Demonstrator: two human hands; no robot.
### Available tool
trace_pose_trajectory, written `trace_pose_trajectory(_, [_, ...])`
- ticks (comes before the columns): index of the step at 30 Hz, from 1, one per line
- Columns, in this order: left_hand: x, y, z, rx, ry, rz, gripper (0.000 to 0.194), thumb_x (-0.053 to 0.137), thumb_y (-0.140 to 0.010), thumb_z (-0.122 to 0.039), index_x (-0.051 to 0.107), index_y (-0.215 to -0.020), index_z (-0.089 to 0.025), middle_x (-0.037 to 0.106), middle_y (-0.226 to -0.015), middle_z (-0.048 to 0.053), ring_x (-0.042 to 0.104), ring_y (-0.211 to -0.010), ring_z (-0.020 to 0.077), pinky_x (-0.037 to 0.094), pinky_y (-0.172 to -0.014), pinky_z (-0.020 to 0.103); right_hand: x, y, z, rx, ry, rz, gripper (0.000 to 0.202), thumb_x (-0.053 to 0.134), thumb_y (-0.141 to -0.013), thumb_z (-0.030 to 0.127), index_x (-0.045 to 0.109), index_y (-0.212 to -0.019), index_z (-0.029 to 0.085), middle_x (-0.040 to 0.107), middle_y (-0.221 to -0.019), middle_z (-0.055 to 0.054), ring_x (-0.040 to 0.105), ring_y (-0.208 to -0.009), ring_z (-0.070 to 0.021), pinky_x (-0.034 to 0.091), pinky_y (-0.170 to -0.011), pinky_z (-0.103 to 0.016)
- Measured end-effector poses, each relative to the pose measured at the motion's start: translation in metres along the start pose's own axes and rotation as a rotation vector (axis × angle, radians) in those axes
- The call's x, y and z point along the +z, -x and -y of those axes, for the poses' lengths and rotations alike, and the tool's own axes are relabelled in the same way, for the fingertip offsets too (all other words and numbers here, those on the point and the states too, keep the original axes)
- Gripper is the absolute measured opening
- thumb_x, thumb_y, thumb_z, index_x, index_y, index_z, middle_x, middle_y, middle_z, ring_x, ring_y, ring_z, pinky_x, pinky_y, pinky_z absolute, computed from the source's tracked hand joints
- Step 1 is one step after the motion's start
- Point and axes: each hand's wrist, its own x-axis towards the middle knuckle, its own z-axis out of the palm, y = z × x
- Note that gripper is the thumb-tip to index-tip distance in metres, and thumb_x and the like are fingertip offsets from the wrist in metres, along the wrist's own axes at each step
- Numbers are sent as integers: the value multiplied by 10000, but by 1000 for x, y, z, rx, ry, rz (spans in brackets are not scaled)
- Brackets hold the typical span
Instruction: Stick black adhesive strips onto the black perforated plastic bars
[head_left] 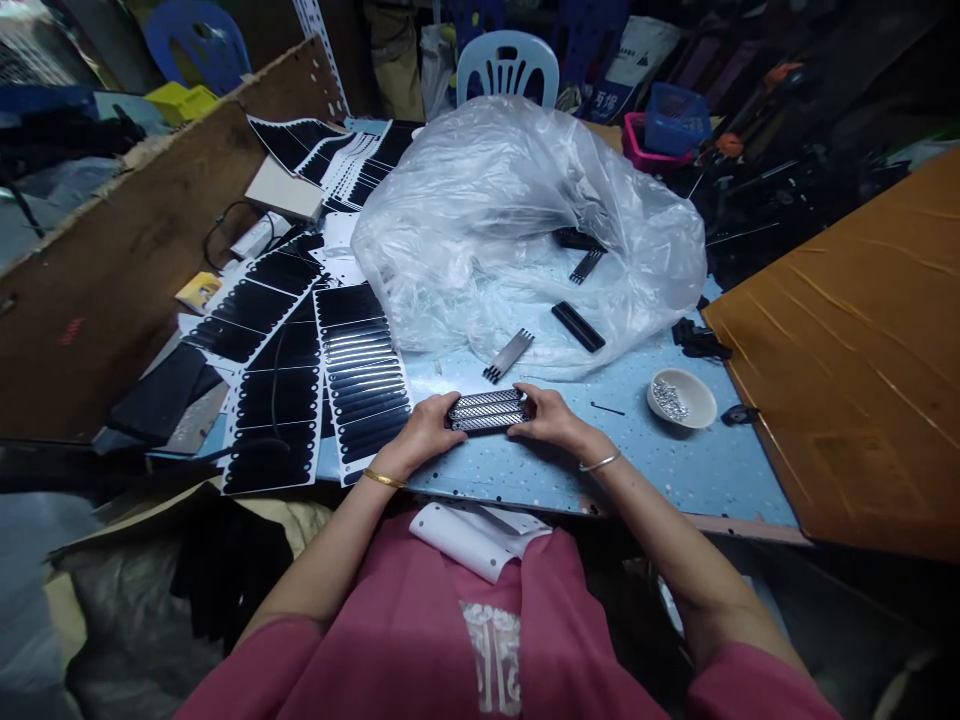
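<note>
Between my two hands is a small black rectangular part with a silvery cross-hatched face [489, 410], held level just above the table's front. My left hand [429, 432] grips its left end between thumb and fingers. On the right end, my right hand [551, 418] is closed in the same way. Behind them a grey slotted strip piece [509, 355] lies on the blue speckled table [525, 470]. A black ribbed block [578, 327] rests farther back, by the plastic bag's edge. Right of my right hand lies a thin black stick [607, 408].
A big clear plastic bag [465, 200] covers the table's back. Sheets of black strips [364, 370] spread over the left side. On the right stand a white bowl [697, 400] of small metal pieces and an orange-brown panel [862, 360]. A wooden board [150, 230] borders the left.
</note>
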Motion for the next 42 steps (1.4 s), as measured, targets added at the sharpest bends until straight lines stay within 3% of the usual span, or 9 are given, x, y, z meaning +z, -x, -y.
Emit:
trace_pose_trajectory(4, [1,-10,-6,71,-49,61,561,759,-646,-186,623,-1190,-170,649,-938,63,619,-815,204,488,-750,288,-6,14,-4,-26,44,-3,528,838,-566,403,638,-986,153,600,-661,24,499,-557,-123,352,-513,-234])
trace_pose_trajectory(11, [-8,-33,-14,147,-91,134,741,834,-591,-471,623,-1233,-166,705,-941,77,649,-813,234,488,-733,297,-14,49,-25,18,-45,-161,789,805,-621,484,554,-1274,119,653,-702,-11,559,-542,-145,459,-532,-269])
trace_pose_trajectory(17, [2,-94,-43,112,-282,-43,333,659,-815,-383,682,-1020,-122,695,-966,147,641,-962,290,470,-848,363,-84,-23,-51,166,289,-444,256,553,-847,261,682,-1024,130,698,-1003,-145,638,-907,-236,492,-829,-348])
trace_pose_trajectory(21, [17,-130,-62,89,-295,6,320,714,-723,-244,682,-1009,-104,699,-945,172,648,-942,328,476,-820,395,-115,-82,-72,280,328,-435,234,660,-728,228,711,-914,95,697,-961,-194,622,-977,-299,464,-818,-361])
trace_pose_trajectory(25, [8,-138,-58,63,-208,-21,241,656,-735,-166,716,-963,-112,716,-874,135,668,-861,280,484,-753,341,-120,-101,-89,361,271,-381,160,764,-574,239,704,-657,115,692,-719,-148,650,-829,-293,447,-685,-311])
trace_pose_trajectory(28, [-13,-123,-47,48,-72,-59,342,656,-757,-217,703,-1085,-134,712,-800,67,660,-761,209,480,-683,279,-124,-96,-91,343,174,-377,198,721,-632,317,714,-653,120,662,-614,-89,649,-726,-257,426,-619,-285])
trace_pose_trajectory(35, [-49,-35,-27,-69,924,48,422,808,-604,-294,744,-976,-104,682,-680,28,585,-601,132,427,-557,222,-138,-63,-49,154,-128,-332,494,566,-756,568,699,-788,93,603,-579,-29,546,-553,-151,407,-513,-251])
trace_pose_trajectory(38, [-52,10,-23,-185,1091,123,385,834,-559,-271,771,-911,-128,735,-789,61,625,-673,152,456,-603,223,-136,-28,-18,85,-194,-266,475,550,-780,583,629,-672,128,543,-552,-7,489,-535,-125,362,-492,-240])
trace_pose_trajectory(42, [-45,57,-14,-369,1234,224,337,801,-566,-292,784,-852,-114,721,-681,64,616,-571,150,450,-543,223,-112,47,21,-35,-96,-88,387,472,-894,471,573,-695,155,521,-587,7,451,-553,-115,323,-509,-237])
